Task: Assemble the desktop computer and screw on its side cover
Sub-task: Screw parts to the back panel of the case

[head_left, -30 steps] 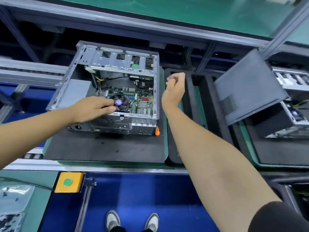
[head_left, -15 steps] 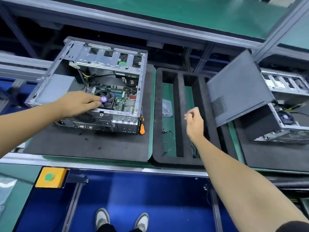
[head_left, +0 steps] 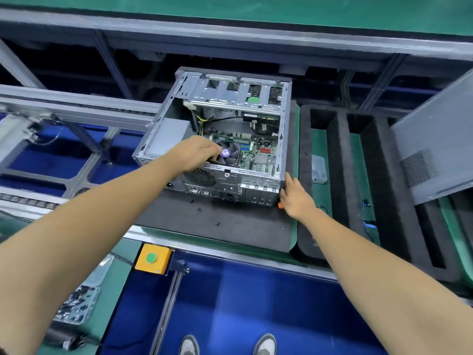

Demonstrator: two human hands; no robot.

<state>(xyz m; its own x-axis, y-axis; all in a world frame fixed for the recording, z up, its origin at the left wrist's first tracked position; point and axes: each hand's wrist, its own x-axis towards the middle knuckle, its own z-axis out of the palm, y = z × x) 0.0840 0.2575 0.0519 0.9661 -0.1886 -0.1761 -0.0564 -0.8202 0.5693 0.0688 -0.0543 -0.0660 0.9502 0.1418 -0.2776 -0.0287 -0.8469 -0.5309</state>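
Open silver metal desktop computer case [head_left: 225, 139], side cover off, lying on the black foam mat [head_left: 217, 226] of the green conveyor pallet [head_left: 295, 139].

Your left hand [head_left: 197, 153] reaches into the case, fingers curled at the black CPU fan with its purple centre sticker [head_left: 227, 152]; what it grips, you cannot tell. Your right hand [head_left: 294, 198] rests against the case's near right corner, fingers fairly straight, over an orange-handled tool [head_left: 280, 205] mostly hidden beneath it. Dark grey metal side panel [head_left: 435, 149] leans at far right, beside the black foam slotted tray [head_left: 340, 155]. Yellow box with green button [head_left: 152, 258] sits near the belt edge.
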